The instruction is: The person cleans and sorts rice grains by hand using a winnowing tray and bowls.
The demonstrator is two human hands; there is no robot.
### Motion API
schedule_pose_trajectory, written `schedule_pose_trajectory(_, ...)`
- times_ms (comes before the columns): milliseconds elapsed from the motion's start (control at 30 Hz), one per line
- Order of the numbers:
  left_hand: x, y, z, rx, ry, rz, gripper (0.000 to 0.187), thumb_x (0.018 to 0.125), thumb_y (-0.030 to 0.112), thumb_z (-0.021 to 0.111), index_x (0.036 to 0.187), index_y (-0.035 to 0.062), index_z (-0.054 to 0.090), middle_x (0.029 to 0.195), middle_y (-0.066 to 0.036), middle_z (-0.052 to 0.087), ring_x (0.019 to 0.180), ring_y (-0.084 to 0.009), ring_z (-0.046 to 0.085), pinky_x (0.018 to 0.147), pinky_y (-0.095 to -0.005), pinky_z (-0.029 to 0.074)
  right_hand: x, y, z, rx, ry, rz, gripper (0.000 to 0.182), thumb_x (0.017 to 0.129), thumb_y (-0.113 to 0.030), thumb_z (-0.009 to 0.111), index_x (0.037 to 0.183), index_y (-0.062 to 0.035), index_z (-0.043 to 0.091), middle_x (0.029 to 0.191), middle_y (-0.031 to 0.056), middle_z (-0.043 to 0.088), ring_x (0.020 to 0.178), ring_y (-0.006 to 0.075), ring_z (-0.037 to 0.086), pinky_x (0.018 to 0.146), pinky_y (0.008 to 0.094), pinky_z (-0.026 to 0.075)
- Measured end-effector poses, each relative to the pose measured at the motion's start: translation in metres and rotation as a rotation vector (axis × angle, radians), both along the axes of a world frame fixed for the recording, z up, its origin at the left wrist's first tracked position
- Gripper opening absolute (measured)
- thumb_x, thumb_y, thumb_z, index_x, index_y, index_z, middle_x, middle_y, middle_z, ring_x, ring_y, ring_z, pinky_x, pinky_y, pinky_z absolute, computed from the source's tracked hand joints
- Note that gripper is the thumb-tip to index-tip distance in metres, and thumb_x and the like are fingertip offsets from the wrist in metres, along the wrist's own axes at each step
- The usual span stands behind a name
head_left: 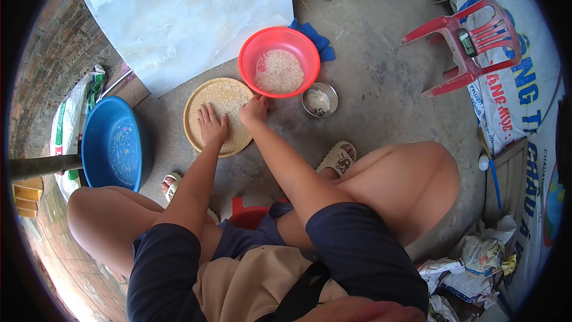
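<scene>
A round woven bamboo tray (199, 140) lies on the floor in front of me, with pale grains spread over its upper part. My left hand (212, 125) rests flat on it, fingers spread. At the tray's right edge, my right hand (254, 111) has its fingers curled together; what they hold, if anything, is hidden. Just beyond that hand stands a red basin (249, 62) with a heap of similar grains inside. To its right, a small metal bowl (335, 104) contains pale grains and dark bits.
A blue tub (98, 143) stands at left. Behind lies a large white marbled sheet (196, 18), with a blue cloth (319, 40) beside the basin. A red plastic chair (471, 71) carries a small device (466, 43). Plastic bags (476, 256) lie at lower right.
</scene>
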State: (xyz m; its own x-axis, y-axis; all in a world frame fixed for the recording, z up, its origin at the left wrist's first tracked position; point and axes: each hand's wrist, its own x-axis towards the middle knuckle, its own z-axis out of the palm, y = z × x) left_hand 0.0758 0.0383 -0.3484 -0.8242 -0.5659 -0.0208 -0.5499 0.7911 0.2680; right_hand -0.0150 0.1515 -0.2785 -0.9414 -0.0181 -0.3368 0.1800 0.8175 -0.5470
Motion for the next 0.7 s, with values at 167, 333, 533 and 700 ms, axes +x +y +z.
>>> schedule_pose_trajectory(167, -0.001, 0.015, 0.01, 0.037, 0.083, -0.303, 0.063, 0.089, 0.039, 0.043, 0.138, 0.0046, 0.025, 0.145, -0.015, 0.019, 0.135, -0.0308, 0.014, 0.109, -0.0419, 0.016, 0.0, 0.0, -0.001, 0.01, 0.063, 0.026, 0.053, 0.076, -0.016, 0.056, 0.12, 0.009, 0.041, 0.13, 0.0232, 0.035, 0.117, 0.0362, 0.039, 0.099, 0.0397, 0.035)
schedule_pose_trajectory(333, 0.003, 0.026, 0.023, 0.038, 0.253, -0.442, 0.031, 0.084, 0.017, 0.051, 0.114, 0.0061, 0.051, 0.118, -0.012, 0.049, 0.112, -0.0303, 0.045, 0.092, -0.0385, 0.039, 0.0, -0.003, -0.01, -0.01, 0.126, 0.047, 0.054, 0.075, -0.017, 0.056, 0.12, 0.0077, 0.042, 0.129, 0.0234, 0.036, 0.117, 0.0366, 0.039, 0.1, 0.04, 0.033)
schedule_pose_trajectory(533, 0.001, 0.015, 0.01, 0.163, 0.233, -0.435, 0.014, 0.081, 0.012, 0.054, 0.092, 0.0045, 0.054, 0.094, -0.014, 0.054, 0.088, -0.0329, 0.054, 0.074, -0.0417, 0.045, 0.003, -0.004, -0.002, 0.015, 0.151, 0.049, 0.051, 0.075, -0.017, 0.056, 0.12, 0.0035, 0.043, 0.127, 0.0208, 0.04, 0.117, 0.0357, 0.039, 0.099, 0.0405, 0.034)
schedule_pose_trajectory(700, -0.016, 0.009, 0.013, 0.337, 0.361, -0.226, 0.009, 0.082, 0.01, 0.055, 0.087, 0.0038, 0.056, 0.081, -0.013, 0.056, 0.077, -0.0282, 0.056, 0.068, -0.0359, 0.045, 0.003, -0.008, -0.005, 0.034, 0.169, 0.038, 0.045, 0.076, -0.017, 0.055, 0.116, 0.0003, 0.046, 0.121, 0.019, 0.044, 0.114, 0.0347, 0.041, 0.095, 0.0437, 0.037)
